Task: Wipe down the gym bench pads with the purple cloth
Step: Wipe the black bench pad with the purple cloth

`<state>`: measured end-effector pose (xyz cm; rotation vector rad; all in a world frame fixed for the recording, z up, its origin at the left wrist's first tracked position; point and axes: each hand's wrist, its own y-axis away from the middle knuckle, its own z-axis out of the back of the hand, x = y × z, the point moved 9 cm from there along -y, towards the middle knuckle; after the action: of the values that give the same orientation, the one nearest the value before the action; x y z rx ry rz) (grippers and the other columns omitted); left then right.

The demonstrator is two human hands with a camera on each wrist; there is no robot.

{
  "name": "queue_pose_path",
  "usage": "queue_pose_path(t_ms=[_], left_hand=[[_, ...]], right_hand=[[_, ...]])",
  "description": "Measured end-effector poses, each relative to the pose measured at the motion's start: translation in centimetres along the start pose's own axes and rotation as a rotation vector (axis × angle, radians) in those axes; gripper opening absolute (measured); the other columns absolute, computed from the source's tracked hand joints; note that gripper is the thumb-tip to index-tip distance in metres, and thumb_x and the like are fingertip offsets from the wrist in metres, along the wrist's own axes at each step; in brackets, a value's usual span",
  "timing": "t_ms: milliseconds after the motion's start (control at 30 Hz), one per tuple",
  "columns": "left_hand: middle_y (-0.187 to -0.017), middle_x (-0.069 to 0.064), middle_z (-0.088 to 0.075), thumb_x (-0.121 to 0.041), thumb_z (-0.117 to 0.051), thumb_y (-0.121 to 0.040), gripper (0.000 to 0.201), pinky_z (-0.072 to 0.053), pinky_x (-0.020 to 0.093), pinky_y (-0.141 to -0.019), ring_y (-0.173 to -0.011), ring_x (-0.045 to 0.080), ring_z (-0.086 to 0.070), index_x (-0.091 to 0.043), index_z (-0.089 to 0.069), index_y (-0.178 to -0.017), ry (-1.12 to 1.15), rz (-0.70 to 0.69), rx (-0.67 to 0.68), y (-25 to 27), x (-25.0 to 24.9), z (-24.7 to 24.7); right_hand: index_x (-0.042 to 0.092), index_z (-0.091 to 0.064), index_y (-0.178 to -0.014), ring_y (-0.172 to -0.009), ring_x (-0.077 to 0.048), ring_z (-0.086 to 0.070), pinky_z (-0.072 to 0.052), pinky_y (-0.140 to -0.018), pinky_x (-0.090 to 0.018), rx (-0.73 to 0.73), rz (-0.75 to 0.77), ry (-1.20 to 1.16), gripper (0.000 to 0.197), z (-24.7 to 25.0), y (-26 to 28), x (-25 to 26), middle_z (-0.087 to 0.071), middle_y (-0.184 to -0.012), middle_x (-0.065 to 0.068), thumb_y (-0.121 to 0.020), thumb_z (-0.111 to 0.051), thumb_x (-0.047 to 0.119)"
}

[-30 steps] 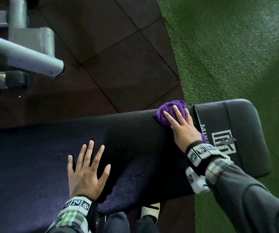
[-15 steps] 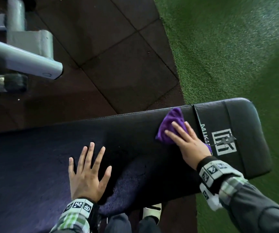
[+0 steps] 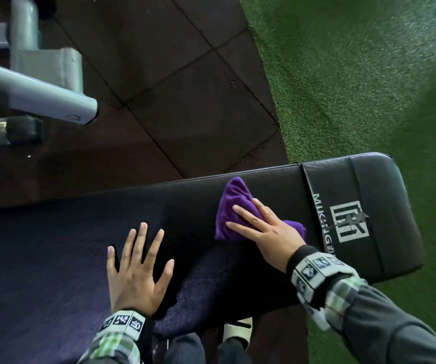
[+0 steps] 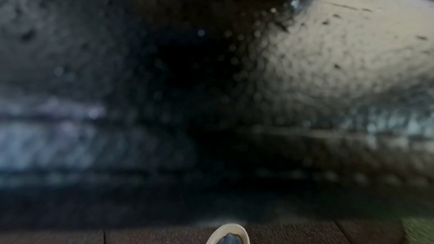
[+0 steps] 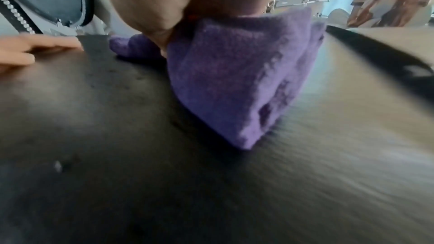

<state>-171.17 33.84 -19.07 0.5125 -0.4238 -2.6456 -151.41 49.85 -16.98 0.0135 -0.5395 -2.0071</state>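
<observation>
Two hands are down on the pad (image 3: 185,206), and I read both placements as deliberate. Largest first: the pad runs across my head view, long and black, with a printed logo (image 3: 349,222) near its right end; rubber floor tiles (image 3: 185,88) and green turf (image 3: 356,74) lie beyond it, and a grey machine frame (image 3: 41,93) sits upper left.

My left hand (image 3: 138,274) lies flat with fingers spread, holding nothing. I judge it is there to brace me while I lean over. Its wrist view is dark and blurred, as expected with the wrist resting low.

My right hand (image 3: 266,232) presses the cloth (image 3: 231,206) against the pad with straight fingers laid over it, not curled round it. A flat palm spreads the pressure, which I think suits wiping better than a pinch. The cloth sits bunched just left of the logo, touching the pad; the right wrist view shows its folded edge (image 5: 246,81) dragging on the surface.

I judge the stretch under and beyond my left hand is left to do.
</observation>
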Motion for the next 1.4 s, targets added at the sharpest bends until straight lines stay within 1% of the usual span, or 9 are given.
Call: queue_pose_path(t_ms=[133, 267, 433, 633, 833, 933, 1067, 1233, 1400], left_hand=[[-0.163, 0.001, -0.021, -0.065, -0.018, -0.096, 0.067, -0.001, 0.052, -0.119, -0.149, 0.023, -0.022, -0.031, -0.036, -0.15, 0.002, -0.003, -0.005, 0.0, 0.0, 0.0], [-0.163, 0.001, -0.022, -0.066, -0.018, -0.096, 0.067, -0.001, 0.052, -0.119, -0.148, 0.024, -0.023, -0.031, -0.036, -0.15, -0.002, 0.0, -0.007, 0.0, 0.0, 0.0], [-0.162, 0.002, -0.024, -0.066, -0.017, -0.096, 0.067, -0.002, 0.052, -0.119, -0.148, 0.024, -0.024, -0.031, -0.036, -0.15, -0.005, 0.006, -0.006, 0.0, 0.0, 0.0], [-0.163, 0.002, -0.022, -0.067, -0.016, -0.096, 0.068, 0.001, 0.051, -0.119, -0.148, 0.024, -0.022, -0.03, -0.037, -0.149, -0.008, 0.008, -0.01, -0.1, -0.1, 0.1], [-0.164, 0.003, -0.017, -0.065, -0.016, -0.097, 0.068, 0.005, 0.05, -0.119, -0.149, 0.024, -0.018, -0.03, -0.032, -0.152, -0.026, -0.01, -0.02, 0.0, -0.1, -0.1], [-0.164, 0.006, -0.019, -0.062, -0.016, -0.098, 0.065, 0.005, 0.05, -0.12, -0.149, 0.025, -0.018, -0.029, -0.032, -0.152, -0.016, -0.023, -0.029, 0.4, -0.2, -0.3], [-0.163, 0.008, -0.021, -0.059, -0.015, -0.1, 0.061, 0.006, 0.048, -0.12, -0.148, 0.026, -0.02, -0.03, -0.03, -0.152, 0.005, -0.02, -0.045, 2.0, -0.6, -0.8], [-0.163, 0.007, -0.022, -0.058, -0.015, -0.1, 0.06, 0.004, 0.05, -0.12, -0.148, 0.026, -0.02, -0.03, -0.029, -0.152, 0.024, 0.013, -0.083, 3.0, -0.8, -1.2], [-0.162, 0.008, -0.025, -0.056, -0.019, -0.101, 0.059, -0.002, 0.053, -0.119, -0.147, 0.028, -0.026, -0.028, -0.033, -0.151, 0.008, -0.009, -0.145, 3.2, -1.0, -1.0]], right_hand=[[0.04, -0.024, -0.142, -0.138, -0.043, -0.02, -0.034, -0.105, -0.053, 0.004, -0.23, -0.094, 0.076, 0.0, 1.8, -6.0, -0.019, -0.154, 0.005, -0.074, -0.034, 0.007], [0.045, -0.014, -0.144, -0.141, -0.04, -0.002, -0.018, -0.115, -0.048, -0.085, -0.425, -0.19, 0.075, 1.7, -1.1, -8.4, -0.003, -0.155, 0.012, -0.088, -0.046, 0.006], [0.035, -0.028, -0.143, -0.137, -0.047, -0.017, -0.026, -0.11, -0.054, -0.062, -0.27, -0.145, 0.07, 1.9, -4.0, -3.1, -0.023, -0.153, 0.0, -0.081, -0.041, 0.006], [0.038, -0.03, -0.142, -0.137, -0.039, -0.025, -0.025, -0.108, -0.048, -0.004, -0.01, 0.062, 0.075, -1.0, 2.1, 1.0, -0.025, -0.152, 0.003, -0.071, -0.031, 0.015], [0.036, -0.012, -0.148, -0.141, -0.039, -0.014, -0.027, -0.11, -0.051, 0.039, -0.167, 0.08, 0.086, -2.5, 7.4, -4.0, -0.016, -0.155, 0.0, -0.069, -0.038, 0.012], [0.037, -0.014, -0.146, -0.139, -0.043, -0.016, -0.027, -0.11, -0.05, -0.005, -0.261, 0.011, 0.095, -1.7, 6.3, -5.4, -0.019, -0.154, 0.0, -0.066, -0.054, 0.004], [0.035, -0.022, -0.143, -0.134, -0.049, -0.024, -0.031, -0.106, -0.055, -0.01, -0.313, -0.028, 0.082, -0.7, 3.0, -3.9, -0.027, -0.152, -0.003, -0.068, -0.038, 0.008], [0.032, -0.042, -0.138, -0.132, -0.045, -0.032, -0.029, -0.106, -0.053, -0.089, -0.116, 0.055, 0.063, -1.0, 2.9, 2.4, -0.036, -0.147, -0.002, -0.077, -0.036, 0.016], [0.04, -0.034, -0.14, -0.138, -0.037, -0.024, -0.031, -0.107, -0.049, 0.023, 0.249, 0.189, 0.071, -5.3, 9.9, 7.3, -0.026, -0.152, 0.006, -0.071, -0.041, 0.022]])
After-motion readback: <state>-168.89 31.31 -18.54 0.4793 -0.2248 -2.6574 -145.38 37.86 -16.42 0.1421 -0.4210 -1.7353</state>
